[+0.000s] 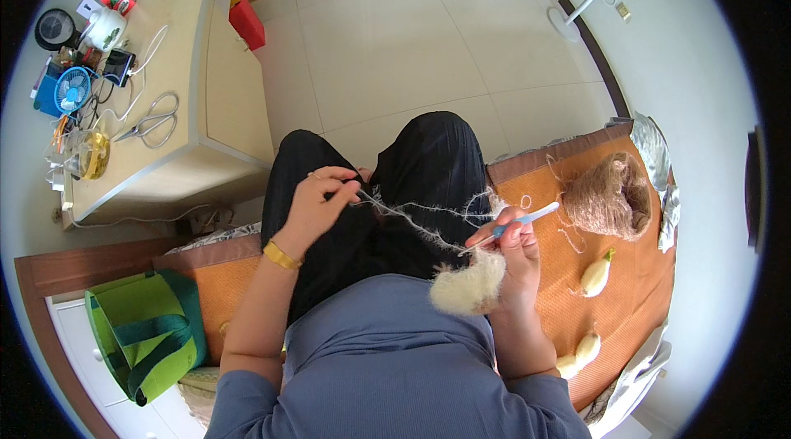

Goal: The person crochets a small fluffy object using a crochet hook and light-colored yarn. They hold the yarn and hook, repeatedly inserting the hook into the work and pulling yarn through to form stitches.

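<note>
My right hand [521, 250] grips a crochet hook [525, 218] with a blue and white handle, its thin metal shaft pointing left. A cream, fuzzy crocheted piece [465, 286] hangs below the hook against that hand. Fluffy white yarn [426, 231] stretches from the hook's tip to my left hand [318, 204], whose thumb and forefinger pinch it over my left knee. More of this yarn loops loosely behind my right fingers. On the orange mat to the right lies a brown, fuzzy ball of yarn [609, 197]. Below it is a small cream crocheted piece [597, 275] with a green tip.
Another pale crocheted piece [581, 354] lies on the mat [642, 291] beside my right forearm. A green felt bag [145, 328] stands at left. On the wooden desk [179, 25] are scissors [154, 124], a blue fan [72, 90], cables and a glass pot [89, 155].
</note>
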Demonstrator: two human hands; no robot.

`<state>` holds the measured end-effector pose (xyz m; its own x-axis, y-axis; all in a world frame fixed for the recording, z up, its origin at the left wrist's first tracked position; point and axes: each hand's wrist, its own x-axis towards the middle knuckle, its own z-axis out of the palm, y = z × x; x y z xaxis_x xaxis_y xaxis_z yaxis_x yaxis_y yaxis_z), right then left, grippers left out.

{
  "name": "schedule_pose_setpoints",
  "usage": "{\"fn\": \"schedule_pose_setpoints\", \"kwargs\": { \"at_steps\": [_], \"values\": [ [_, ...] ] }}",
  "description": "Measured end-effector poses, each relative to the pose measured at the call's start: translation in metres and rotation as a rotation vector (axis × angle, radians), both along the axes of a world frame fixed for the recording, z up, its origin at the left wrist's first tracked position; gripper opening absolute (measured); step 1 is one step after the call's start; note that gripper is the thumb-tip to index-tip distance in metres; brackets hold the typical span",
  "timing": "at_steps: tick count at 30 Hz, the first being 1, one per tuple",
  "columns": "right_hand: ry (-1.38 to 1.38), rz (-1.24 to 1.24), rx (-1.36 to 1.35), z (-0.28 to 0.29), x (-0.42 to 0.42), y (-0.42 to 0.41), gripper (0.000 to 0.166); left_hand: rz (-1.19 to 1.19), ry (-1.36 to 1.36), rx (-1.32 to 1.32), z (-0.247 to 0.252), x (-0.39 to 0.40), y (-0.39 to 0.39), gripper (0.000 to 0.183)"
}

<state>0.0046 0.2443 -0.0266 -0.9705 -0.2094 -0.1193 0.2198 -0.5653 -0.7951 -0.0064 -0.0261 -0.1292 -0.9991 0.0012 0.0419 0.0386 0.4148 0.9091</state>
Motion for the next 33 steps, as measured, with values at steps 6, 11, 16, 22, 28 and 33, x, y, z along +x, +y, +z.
{"fn": "schedule_pose_setpoints", "kwargs": {
  "at_steps": [6,11,16,22,28,33],
  "values": [
    [-0.019,0.041,0.037,0.000,0.002,-0.005,0.017,-0.346,0.204,0.663,0.074,0.007,0.069,0.036],
    [-0.018,-0.009,0.102,0.004,0.004,-0.008,0.018,-0.427,-0.030,0.674,0.074,0.019,0.085,0.057],
    [0.068,-0.029,0.156,-0.012,0.006,-0.004,0.016,-0.293,0.130,0.132,0.089,0.029,0.079,0.039],
    [0.117,-0.075,0.135,-0.010,0.005,-0.014,0.015,-0.302,0.037,0.140,0.104,0.050,0.087,0.082],
    [0.142,-0.109,0.145,-0.022,0.012,-0.018,0.016,-0.139,-0.278,0.893,0.097,0.053,0.107,0.075],
    [0.151,-0.097,0.137,-0.024,0.012,-0.017,0.015,-0.160,-0.427,1.107,0.093,0.051,0.102,0.070]
  ]
}}
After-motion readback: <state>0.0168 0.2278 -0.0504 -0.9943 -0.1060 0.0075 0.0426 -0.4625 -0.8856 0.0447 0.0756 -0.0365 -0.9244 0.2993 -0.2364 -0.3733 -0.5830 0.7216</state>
